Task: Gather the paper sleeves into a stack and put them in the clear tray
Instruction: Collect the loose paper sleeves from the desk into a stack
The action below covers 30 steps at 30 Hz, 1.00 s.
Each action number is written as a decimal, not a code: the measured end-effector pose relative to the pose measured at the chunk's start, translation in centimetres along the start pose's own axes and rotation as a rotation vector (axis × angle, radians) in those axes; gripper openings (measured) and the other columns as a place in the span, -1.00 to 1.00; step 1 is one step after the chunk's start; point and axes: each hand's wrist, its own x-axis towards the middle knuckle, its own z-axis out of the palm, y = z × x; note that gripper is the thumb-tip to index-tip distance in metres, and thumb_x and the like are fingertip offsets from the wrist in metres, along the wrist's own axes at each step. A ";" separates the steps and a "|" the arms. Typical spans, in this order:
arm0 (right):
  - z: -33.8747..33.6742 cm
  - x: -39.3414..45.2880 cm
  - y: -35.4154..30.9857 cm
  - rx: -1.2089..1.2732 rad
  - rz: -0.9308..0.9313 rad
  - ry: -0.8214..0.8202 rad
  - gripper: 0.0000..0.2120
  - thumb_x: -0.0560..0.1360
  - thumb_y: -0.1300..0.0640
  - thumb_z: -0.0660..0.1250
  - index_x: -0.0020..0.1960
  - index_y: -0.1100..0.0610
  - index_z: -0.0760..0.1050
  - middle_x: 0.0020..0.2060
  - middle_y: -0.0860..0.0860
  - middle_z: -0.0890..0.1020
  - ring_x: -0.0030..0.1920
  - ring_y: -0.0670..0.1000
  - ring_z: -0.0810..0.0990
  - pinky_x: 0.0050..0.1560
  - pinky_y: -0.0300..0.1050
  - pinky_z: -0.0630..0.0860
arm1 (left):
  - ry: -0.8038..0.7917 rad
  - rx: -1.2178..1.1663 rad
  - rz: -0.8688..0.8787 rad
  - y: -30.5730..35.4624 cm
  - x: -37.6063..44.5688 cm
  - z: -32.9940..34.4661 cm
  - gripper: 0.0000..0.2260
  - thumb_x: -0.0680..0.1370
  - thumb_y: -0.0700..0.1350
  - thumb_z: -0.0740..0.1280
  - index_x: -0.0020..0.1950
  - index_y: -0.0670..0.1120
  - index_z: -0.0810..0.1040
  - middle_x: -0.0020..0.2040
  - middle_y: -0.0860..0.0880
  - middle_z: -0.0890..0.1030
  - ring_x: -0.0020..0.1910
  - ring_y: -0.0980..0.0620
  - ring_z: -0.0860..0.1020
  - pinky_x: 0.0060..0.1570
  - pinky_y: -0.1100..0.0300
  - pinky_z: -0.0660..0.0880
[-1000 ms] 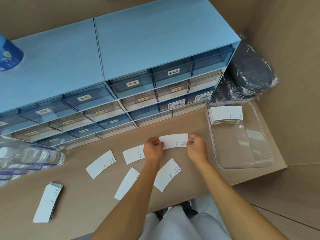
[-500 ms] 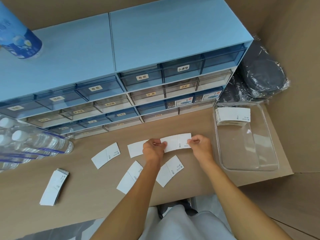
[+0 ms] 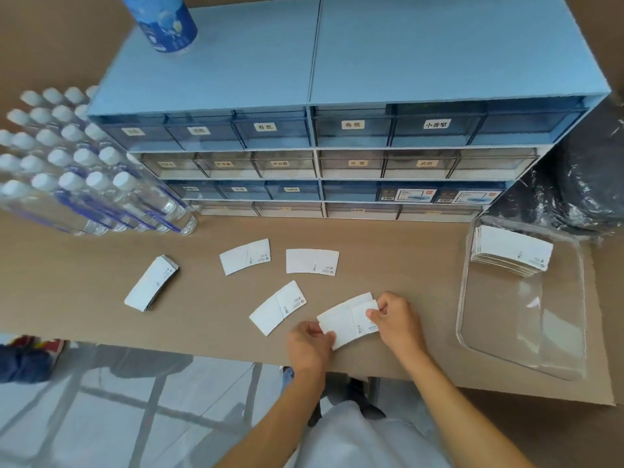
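Observation:
Both hands hold a small pile of white paper sleeves [image 3: 344, 320] just above the brown table near its front edge. My left hand [image 3: 309, 342] pinches the pile's lower left end; my right hand [image 3: 396, 319] pinches its right end. Three single sleeves lie flat on the table: one [image 3: 278, 307] just left of my hands, one [image 3: 312, 261] farther back, one [image 3: 245, 257] to its left. A separate stack of sleeves [image 3: 150, 283] lies at the left. The clear tray [image 3: 472, 319] sits at the right with a stack of sleeves [image 3: 511, 251] in its far end.
A blue drawer cabinet [image 3: 337, 157] with labelled drawers lines the back of the table, a blue canister [image 3: 162, 21] on top. A shrink-wrapped pack of water bottles [image 3: 77, 170] lies at the left. Dark plastic-wrapped items [image 3: 587, 184] sit behind the tray. Cardboard walls surround the table.
My hands have carried the held sleeve from the middle of the table toward me onto the sleeve near the front edge, and both now lie together in my hands. The camera view shifted left.

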 end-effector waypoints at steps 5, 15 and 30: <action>0.5 -0.1 0.0 -0.043 -0.001 0.016 -0.67 0.43 0.14 0.39 -0.36 0.06 0.27 -0.22 0.09 0.53 -0.28 0.09 0.43 -0.32 -0.14 0.26 | 0.068 0.087 0.050 0.5 -0.3 0.6 -0.87 0.44 -0.23 0.45 -0.09 -0.10 0.55 -0.18 -0.02 0.60 -0.14 -0.07 0.60 -0.08 0.11 0.56; 0.5 0.0 -1.4 -0.103 0.001 0.006 -0.78 0.44 0.21 0.36 -0.13 0.16 0.29 -0.08 0.19 0.56 -0.06 0.24 0.56 -0.23 -0.07 0.39 | 0.120 0.125 0.070 1.1 -0.3 1.1 -0.86 0.43 -0.21 0.45 -0.07 -0.14 0.53 -0.16 -0.04 0.58 -0.13 -0.08 0.57 -0.13 0.17 0.49; 4.6 -0.6 -6.3 0.047 -0.062 -0.147 -0.82 0.46 0.17 0.37 -0.28 0.17 0.45 -0.34 0.01 0.57 -0.32 0.06 0.51 -0.29 -0.07 0.44 | 0.209 -0.096 0.028 0.1 2.9 -5.0 -0.83 0.47 -0.12 0.45 -0.10 -0.23 0.58 -0.30 -0.02 0.53 -0.32 0.00 0.49 -0.26 0.16 0.44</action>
